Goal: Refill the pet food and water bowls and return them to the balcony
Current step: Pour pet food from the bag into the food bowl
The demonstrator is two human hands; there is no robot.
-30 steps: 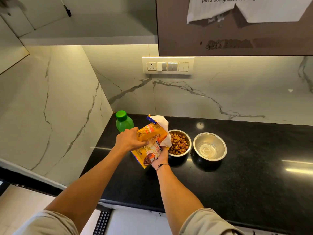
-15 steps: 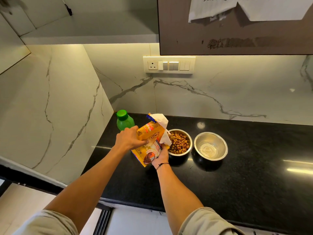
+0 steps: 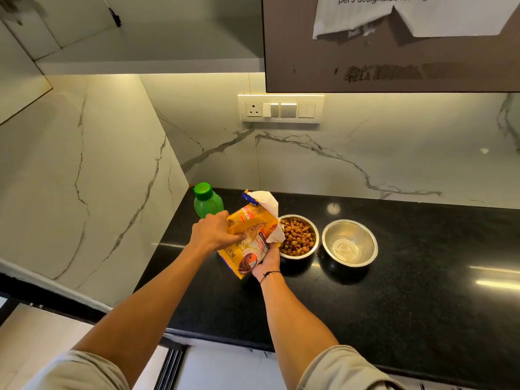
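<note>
I hold a yellow pet food bag (image 3: 251, 229) over the black counter (image 3: 394, 305), just left of a steel bowl (image 3: 314, 249) heaped with brown kibble. My left hand (image 3: 212, 233) grips the bag's upper left side. My right hand (image 3: 266, 261) holds its lower end from underneath. The bag's white open mouth sits at the top, next to the kibble bowl's rim. A second steel bowl (image 3: 349, 243), with no food in it, stands to the right. A green bottle (image 3: 207, 200) with a green cap stands behind the bag in the corner.
Marble walls close the counter at the back and left. A switch panel (image 3: 280, 108) hangs on the back wall under a dark cabinet (image 3: 394, 52) with taped paper. The counter's front edge runs below my forearms.
The bag and both hands stay almost still; only the view shifts slightly. The kibble level in the bowl looks the same.
</note>
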